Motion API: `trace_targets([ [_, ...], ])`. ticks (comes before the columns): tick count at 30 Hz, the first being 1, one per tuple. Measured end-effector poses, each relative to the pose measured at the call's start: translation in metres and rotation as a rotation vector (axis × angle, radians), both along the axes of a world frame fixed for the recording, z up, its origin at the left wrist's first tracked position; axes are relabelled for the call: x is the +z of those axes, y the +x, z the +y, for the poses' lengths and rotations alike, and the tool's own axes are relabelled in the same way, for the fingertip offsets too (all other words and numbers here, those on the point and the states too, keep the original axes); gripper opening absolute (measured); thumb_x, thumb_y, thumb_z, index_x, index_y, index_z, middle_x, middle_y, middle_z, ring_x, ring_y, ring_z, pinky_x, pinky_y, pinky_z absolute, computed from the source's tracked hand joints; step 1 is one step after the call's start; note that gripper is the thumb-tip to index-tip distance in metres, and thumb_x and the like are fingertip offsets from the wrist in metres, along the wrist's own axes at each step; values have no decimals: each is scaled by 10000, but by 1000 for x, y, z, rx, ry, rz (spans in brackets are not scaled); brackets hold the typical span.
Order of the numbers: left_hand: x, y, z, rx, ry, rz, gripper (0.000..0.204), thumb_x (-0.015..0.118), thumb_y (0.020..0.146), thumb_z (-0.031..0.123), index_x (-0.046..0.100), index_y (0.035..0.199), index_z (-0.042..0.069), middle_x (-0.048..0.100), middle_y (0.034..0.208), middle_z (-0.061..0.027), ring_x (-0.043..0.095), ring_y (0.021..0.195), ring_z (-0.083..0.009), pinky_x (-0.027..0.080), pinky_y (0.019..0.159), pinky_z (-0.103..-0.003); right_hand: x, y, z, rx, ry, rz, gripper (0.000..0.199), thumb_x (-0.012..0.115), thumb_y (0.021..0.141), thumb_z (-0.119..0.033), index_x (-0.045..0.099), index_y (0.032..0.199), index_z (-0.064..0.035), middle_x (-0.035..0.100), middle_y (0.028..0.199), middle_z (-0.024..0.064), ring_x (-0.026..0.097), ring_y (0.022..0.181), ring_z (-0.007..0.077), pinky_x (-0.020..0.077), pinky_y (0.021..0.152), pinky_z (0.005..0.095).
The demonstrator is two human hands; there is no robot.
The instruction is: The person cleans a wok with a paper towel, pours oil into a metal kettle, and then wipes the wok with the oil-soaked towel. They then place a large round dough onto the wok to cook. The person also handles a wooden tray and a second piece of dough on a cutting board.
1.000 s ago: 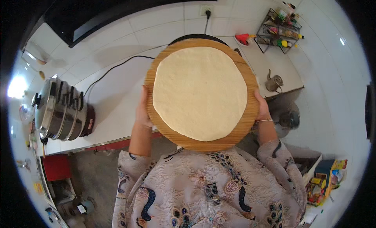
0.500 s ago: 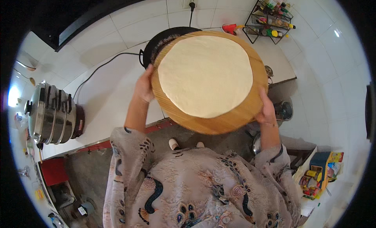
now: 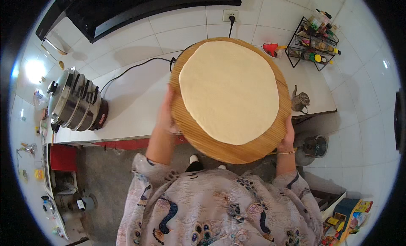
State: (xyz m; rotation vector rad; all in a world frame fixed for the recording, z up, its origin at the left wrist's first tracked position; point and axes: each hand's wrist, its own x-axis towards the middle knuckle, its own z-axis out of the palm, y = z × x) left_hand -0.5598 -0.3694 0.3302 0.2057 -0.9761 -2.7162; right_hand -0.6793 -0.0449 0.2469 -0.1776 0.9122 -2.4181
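Observation:
Between my two hands I hold up a round wooden board [image 3: 253,151] with a striped grain. A large, thin, pale sheet of dough [image 3: 230,93] lies flat on it, covering most of its face. My left hand [image 3: 168,110] grips the board's left edge, its fingers partly hidden beneath. My right hand [image 3: 288,134] closes on the lower right edge, fingers likewise mostly under the wood. Behind the board, the round black pan is almost wholly covered; only its handle [image 3: 172,65] and a bit of rim show at the upper left.
A multi-tier steamer [image 3: 78,102] stands on the white counter [image 3: 131,106] at left. A black power cord [image 3: 127,70] runs along the counter. At right are a metal pot with a spout [image 3: 300,100], a red-topped bowl [image 3: 272,50] and a black spice rack [image 3: 312,45]. A range hood [image 3: 165,11] hangs above.
The view has shifted, so the surroundings sit lower and further right. The board with the dough now covers the black pan almost fully. Both hands keep their hold on it.

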Motion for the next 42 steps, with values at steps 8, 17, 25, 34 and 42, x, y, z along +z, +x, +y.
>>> trace_targets([
  [8, -39, 20, 2, -33, 145, -65, 537, 352, 912, 462, 419, 1237, 40, 526, 1167, -140, 565, 1008, -242, 492, 840, -371, 19, 6, 6, 16, 94, 27, 507, 337, 939, -386, 345, 1294, -24, 489, 1212, 138, 520, 1066, 250, 449, 882, 381],
  [17, -73, -16, -10, -390, 369, -19, 504, 357, 919, 440, 400, 1259, 71, 497, 1206, -124, 509, 1091, -234, 451, 897, -383, 40, 35, 24, -211, 293, 22, 519, 381, 925, -389, 346, 1295, -27, 462, 1246, 141, 491, 1108, 266, 452, 879, 390],
  [25, -84, -41, -21, -439, 318, -8, 503, 376, 913, 438, 461, 1194, 29, 576, 1088, -139, 603, 933, -206, 520, 783, -331, 16, 71, 41, -377, 232, -19, 566, 493, 879, -372, 336, 1282, -7, 464, 1219, 176, 521, 1052, 304, 493, 810, 424],
  [34, -63, -56, -60, -337, 258, -10, 530, 367, 906, 472, 495, 1155, 22, 597, 1047, -133, 621, 871, -208, 526, 745, -334, 6, 60, 9, -226, 280, -31, 494, 539, 862, -285, 408, 1207, 43, 539, 1125, 156, 553, 1010, 260, 490, 803, 380],
  [42, -84, 33, -91, 47, 145, 105, 662, 416, 855, 536, 347, 1317, 67, 437, 1293, -116, 443, 1155, -269, 362, 966, -431, 47, 39, -62, 79, 182, 157, 587, 574, 807, -237, 351, 1280, 29, 462, 1255, 155, 466, 1143, 286, 384, 958, 415],
])
